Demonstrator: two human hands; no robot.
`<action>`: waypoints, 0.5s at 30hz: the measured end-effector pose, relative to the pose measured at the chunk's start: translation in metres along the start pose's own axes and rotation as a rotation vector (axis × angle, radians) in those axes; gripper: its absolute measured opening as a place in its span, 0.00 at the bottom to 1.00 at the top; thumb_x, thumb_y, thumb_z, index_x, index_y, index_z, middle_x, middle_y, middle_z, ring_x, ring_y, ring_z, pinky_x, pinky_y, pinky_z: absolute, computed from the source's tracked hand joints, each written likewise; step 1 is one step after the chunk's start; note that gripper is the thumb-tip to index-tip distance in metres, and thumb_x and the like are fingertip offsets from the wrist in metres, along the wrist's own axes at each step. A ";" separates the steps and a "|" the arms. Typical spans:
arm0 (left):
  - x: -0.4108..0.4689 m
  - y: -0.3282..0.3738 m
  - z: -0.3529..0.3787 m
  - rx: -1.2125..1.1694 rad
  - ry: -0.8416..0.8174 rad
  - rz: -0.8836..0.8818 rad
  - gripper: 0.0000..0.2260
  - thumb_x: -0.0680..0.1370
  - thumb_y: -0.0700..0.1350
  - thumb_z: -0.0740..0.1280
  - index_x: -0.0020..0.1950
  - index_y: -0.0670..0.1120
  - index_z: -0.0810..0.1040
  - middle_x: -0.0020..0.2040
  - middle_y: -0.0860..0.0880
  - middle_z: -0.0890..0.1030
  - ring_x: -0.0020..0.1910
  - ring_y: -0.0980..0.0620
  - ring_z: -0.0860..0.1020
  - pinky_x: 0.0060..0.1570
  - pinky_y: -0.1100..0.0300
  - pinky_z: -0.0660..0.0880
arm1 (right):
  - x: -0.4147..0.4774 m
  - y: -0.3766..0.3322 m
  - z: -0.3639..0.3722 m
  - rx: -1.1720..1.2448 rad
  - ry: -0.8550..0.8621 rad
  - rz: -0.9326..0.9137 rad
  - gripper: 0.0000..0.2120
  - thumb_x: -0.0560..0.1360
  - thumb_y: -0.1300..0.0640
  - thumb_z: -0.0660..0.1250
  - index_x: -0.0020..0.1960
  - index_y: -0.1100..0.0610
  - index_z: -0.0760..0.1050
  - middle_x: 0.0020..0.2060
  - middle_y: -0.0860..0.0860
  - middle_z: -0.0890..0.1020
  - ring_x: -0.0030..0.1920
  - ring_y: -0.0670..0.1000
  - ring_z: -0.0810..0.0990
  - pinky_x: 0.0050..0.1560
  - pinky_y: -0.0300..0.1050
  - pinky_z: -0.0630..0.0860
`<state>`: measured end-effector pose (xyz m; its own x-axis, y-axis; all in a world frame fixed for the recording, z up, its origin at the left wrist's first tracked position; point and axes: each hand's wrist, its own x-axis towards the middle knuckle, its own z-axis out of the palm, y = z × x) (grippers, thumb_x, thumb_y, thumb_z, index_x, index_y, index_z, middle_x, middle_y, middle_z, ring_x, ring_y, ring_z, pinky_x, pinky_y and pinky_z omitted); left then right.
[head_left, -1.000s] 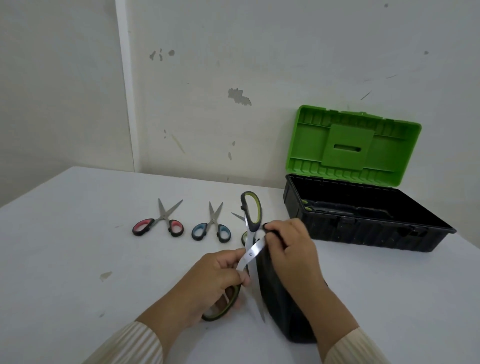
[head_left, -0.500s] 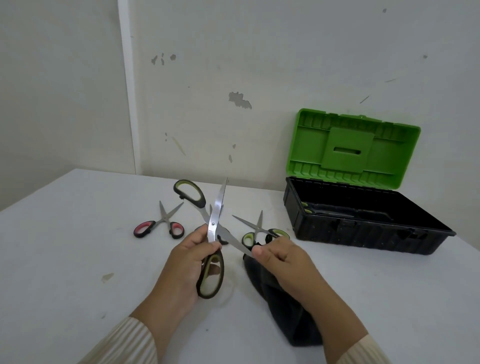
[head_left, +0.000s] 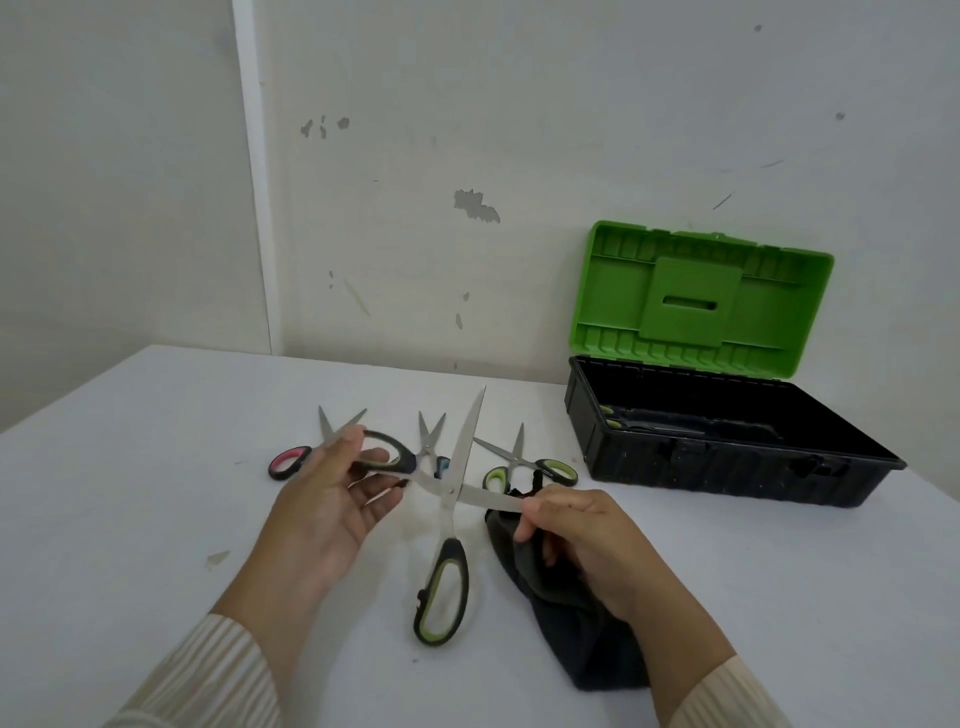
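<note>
Large scissors (head_left: 448, 488) wider apart, left hand (head_left: 327, 499) now at upper handle.

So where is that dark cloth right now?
In the head view the dark cloth lies on the white table right of centre, under the right hand that grips it, just right of the big scissors.

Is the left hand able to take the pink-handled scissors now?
Probably not at once: the pink-handled scissors lie just behind the left hand, but it is holding a handle of the large scissors.
</note>
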<state>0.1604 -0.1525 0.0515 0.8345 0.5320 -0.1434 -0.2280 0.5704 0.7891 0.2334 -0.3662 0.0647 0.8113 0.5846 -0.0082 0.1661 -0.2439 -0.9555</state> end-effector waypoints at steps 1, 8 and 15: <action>0.000 0.001 -0.002 0.029 -0.010 -0.001 0.03 0.79 0.44 0.64 0.49 0.45 0.76 0.30 0.50 0.81 0.26 0.54 0.79 0.31 0.60 0.81 | 0.000 0.000 -0.001 0.026 0.006 0.007 0.14 0.71 0.50 0.64 0.32 0.56 0.80 0.32 0.54 0.78 0.31 0.49 0.72 0.36 0.40 0.68; -0.001 -0.003 -0.002 0.049 0.013 -0.014 0.05 0.79 0.40 0.63 0.44 0.42 0.75 0.30 0.50 0.82 0.27 0.53 0.81 0.32 0.60 0.82 | 0.006 0.003 -0.003 0.259 0.065 0.133 0.15 0.74 0.51 0.64 0.35 0.58 0.80 0.28 0.52 0.75 0.29 0.49 0.72 0.33 0.43 0.69; -0.001 0.001 -0.003 -0.011 0.117 0.052 0.05 0.80 0.39 0.61 0.47 0.44 0.75 0.41 0.45 0.79 0.30 0.52 0.82 0.31 0.61 0.82 | 0.002 -0.002 0.001 0.030 0.073 0.081 0.08 0.72 0.50 0.67 0.43 0.52 0.82 0.38 0.47 0.79 0.38 0.46 0.75 0.40 0.37 0.69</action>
<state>0.1579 -0.1510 0.0504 0.7575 0.6298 -0.1719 -0.2748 0.5466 0.7910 0.2339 -0.3634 0.0661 0.8603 0.5056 -0.0649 0.0824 -0.2637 -0.9611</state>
